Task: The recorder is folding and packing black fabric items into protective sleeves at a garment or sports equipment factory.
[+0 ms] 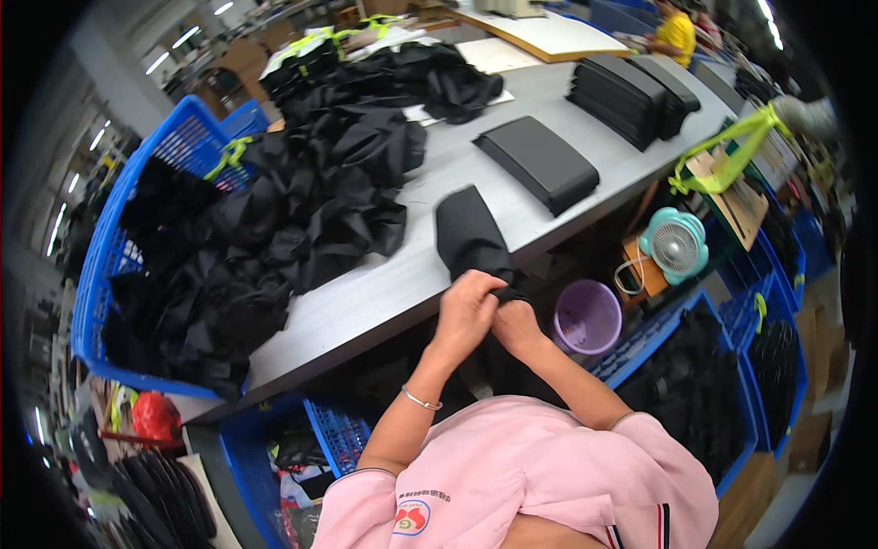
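At the front edge of the grey table (343, 306), my left hand (470, 304) and my right hand (514, 322) are close together. Both are closed on one black fabric piece (471, 231), which looks like a sewn cover or sleeve. Its flat, rounded end lies on the tabletop, and its near end bunches up between my fingers. My fingertips are partly hidden by the cloth. Just beyond to the right is a neat stack of black pieces (538, 157), similar in shape. Farther back stand more black stacks (617, 96).
To the left, a blue basket (101, 265) overflows with crumpled black fabric (311, 174). Right of me are a purple bin (587, 317), a teal fan (675, 245) and blue crates (736, 366). A person in yellow (675, 37) sits at the far right.
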Action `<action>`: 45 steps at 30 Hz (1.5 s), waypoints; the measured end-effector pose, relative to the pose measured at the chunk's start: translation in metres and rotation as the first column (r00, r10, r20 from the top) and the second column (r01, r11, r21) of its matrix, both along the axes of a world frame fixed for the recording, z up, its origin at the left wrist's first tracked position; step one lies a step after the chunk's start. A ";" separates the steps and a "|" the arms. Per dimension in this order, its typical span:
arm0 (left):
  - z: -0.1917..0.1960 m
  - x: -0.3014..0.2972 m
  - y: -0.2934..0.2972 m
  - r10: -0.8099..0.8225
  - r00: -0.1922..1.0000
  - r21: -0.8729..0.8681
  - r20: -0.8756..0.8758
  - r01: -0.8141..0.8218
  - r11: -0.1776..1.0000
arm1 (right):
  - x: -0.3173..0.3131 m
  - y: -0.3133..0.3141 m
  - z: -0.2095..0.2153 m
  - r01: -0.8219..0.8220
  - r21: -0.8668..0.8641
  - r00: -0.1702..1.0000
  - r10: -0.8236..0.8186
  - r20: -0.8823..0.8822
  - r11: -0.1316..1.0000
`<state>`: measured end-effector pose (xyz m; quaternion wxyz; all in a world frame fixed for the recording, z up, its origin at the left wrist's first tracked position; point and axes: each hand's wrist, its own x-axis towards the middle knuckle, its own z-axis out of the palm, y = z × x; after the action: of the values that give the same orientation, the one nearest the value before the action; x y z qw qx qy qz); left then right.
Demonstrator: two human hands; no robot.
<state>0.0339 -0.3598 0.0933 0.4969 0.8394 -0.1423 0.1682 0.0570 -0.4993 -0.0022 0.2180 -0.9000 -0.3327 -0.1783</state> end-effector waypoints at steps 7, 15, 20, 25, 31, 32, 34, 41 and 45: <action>0.014 -0.042 -0.033 -0.060 0.997 -0.102 0.051 0.065 0.993 | 0.051 0.039 0.017 -0.119 0.518 0.912 0.299 -0.279 0.847; 0.002 -0.060 -0.029 -0.044 0.998 -0.124 0.054 0.050 0.991 | 0.066 0.079 0.032 -0.073 0.852 0.697 0.637 -0.328 0.518; 0.000 -0.080 -0.049 -0.246 0.957 -0.231 -0.152 0.207 0.951 | 0.061 0.070 0.025 0.250 0.917 0.705 0.591 -0.392 0.311; 0.015 -0.071 -0.035 -0.092 0.995 -0.063 0.036 0.094 0.994 | 0.070 0.042 0.025 0.383 0.904 0.646 0.646 -0.407 0.187; 0.021 -0.006 -0.012 -0.212 0.961 -0.404 -0.180 0.124 0.906 | 0.030 0.016 0.087 0.165 0.932 0.630 0.693 -0.351 0.323; 0.024 -0.002 -0.014 -0.195 0.970 -0.472 -0.146 0.105 0.875 | 0.038 0.014 0.085 0.181 0.929 0.641 0.678 -0.360 0.323; 0.019 -0.013 -0.025 -0.076 0.995 -0.297 -0.066 0.053 0.953 | 0.057 0.009 0.084 0.342 0.920 0.574 0.733 -0.364 0.190; -0.018 -0.034 -0.052 0.090 0.995 -0.137 0.053 -0.082 0.987 | 0.120 0.022 0.057 0.510 0.859 0.721 0.517 -0.461 0.055; -0.032 -0.017 -0.044 -0.060 0.983 -0.549 -0.176 -0.047 0.834 | 0.118 0.031 0.040 0.641 0.758 0.667 0.576 -0.473 -0.121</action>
<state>0.0171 -0.4034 0.0616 0.7290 0.6723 -0.0437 0.1212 0.1748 -0.4681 0.0374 0.9171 -0.3910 0.0761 0.0170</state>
